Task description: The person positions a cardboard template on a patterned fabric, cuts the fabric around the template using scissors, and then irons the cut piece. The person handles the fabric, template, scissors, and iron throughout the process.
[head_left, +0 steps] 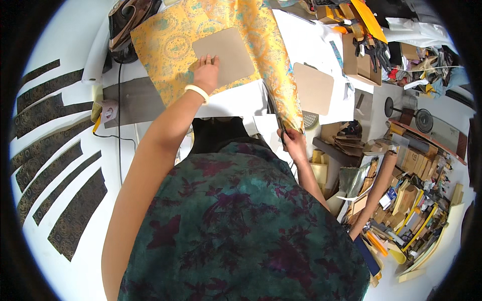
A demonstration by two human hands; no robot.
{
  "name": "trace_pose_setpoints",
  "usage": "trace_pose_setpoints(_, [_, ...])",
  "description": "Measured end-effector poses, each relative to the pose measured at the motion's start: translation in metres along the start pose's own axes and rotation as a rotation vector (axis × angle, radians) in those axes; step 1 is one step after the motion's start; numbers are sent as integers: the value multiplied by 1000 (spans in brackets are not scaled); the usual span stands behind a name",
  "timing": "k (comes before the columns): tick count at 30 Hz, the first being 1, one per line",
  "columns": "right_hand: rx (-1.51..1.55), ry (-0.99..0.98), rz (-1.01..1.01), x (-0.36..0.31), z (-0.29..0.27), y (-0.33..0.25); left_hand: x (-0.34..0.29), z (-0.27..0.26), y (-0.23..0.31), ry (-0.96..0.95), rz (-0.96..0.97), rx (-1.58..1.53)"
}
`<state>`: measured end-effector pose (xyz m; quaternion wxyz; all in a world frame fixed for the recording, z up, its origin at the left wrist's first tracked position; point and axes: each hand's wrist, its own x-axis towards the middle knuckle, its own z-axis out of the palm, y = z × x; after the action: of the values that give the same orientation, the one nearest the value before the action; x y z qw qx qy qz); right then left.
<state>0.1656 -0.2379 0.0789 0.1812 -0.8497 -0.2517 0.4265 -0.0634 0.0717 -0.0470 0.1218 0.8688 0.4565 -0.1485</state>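
resting flat left hand [206,74], fingers slightly spread, on grey-beige board [232,51] over yellow brocade [161,42], upper centre of frame; gripping dark scissors [275,108] in right hand [294,144], just right of centre. could miscut from slipping board or bunched brocade edge.

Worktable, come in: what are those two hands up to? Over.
Left hand resting on taupe rounded-corner board. Right hand gripping scissors beside yellow patterned fabric. Second taupe board close by, right of fabric.
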Motion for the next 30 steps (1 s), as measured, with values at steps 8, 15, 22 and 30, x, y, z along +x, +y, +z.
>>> trace_pose_setpoints(8, [137,75,-87,15,35,1,-7,-9,1,-22,0,-59])
trace_pose_setpoints(15, [359,87,-140,39,53,6,-8,-10,3,-14,-27,-116])
trace_pose_setpoints(22, [433,41,-124,51,56,-2,-13,-15,3,-18,-29,-133])
trace_pose_setpoints(30, [430,54,-132,51,60,3,-9,-15,4,-40,-40,-114])
